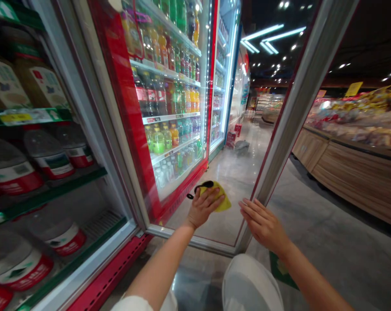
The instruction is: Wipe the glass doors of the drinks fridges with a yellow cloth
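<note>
A yellow cloth [225, 203] with a black strap lies against the lower glass of an open cooler door [281, 116]. My left hand [203, 206] presses the cloth to the pane, its fingers spread over the fabric. On the door's right-hand frame rests my right hand [265, 224], fingers stretched out and holding nothing. The glass is see-through, and the floor shows behind the cloth.
At the left, cooler shelves [85, 183] hold large bottles with red and white labels. Beyond the glass stands a lit drinks cooler [172, 114]. A wood-panelled display [354, 168] with packaged goods is at the right. My knee [252, 285] is just below the door.
</note>
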`<state>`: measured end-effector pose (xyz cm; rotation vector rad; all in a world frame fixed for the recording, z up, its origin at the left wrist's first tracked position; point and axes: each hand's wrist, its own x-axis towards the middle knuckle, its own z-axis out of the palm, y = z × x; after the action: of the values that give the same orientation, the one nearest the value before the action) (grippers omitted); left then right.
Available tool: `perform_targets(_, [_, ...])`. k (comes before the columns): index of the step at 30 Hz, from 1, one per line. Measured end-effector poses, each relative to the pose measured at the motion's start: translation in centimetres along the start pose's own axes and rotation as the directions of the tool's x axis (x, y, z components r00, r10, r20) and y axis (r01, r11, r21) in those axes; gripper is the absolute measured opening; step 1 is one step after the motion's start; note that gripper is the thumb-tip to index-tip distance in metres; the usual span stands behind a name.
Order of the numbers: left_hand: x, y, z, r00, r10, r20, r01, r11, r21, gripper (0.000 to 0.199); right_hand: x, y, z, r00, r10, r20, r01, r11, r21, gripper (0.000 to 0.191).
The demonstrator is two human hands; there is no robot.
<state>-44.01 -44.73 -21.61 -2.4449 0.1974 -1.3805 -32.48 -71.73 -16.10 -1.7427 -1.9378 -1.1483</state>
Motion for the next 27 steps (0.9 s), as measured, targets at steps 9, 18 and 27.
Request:
perform_targets(9, [-5.4,-2.4,-0.8,0.997,-0.075,0.005,0.075,0.997,0.004,0.053,0.4,-4.3,4.7,0.941,0.285,0.182,-0.259,0.954,-0.153,0.059])
perform_targets(18, [-6.3,-4.6,-0.7,0.988,-0.139,-0.068,0.142,0.989,0.049,0.062,-0.4,-5.1,6.6,0.927,0.343,0.15,-0.315,0.931,-0.183,0.083])
perform_targets(27, [-10.0,-4.0,1.0,0.925,-0.38,-0.018,0.38,0.924,0.045,0.081,5.1,-10.5,9.2,0.909,0.395,0.135,-0.375,0.914,-0.153,0.079])
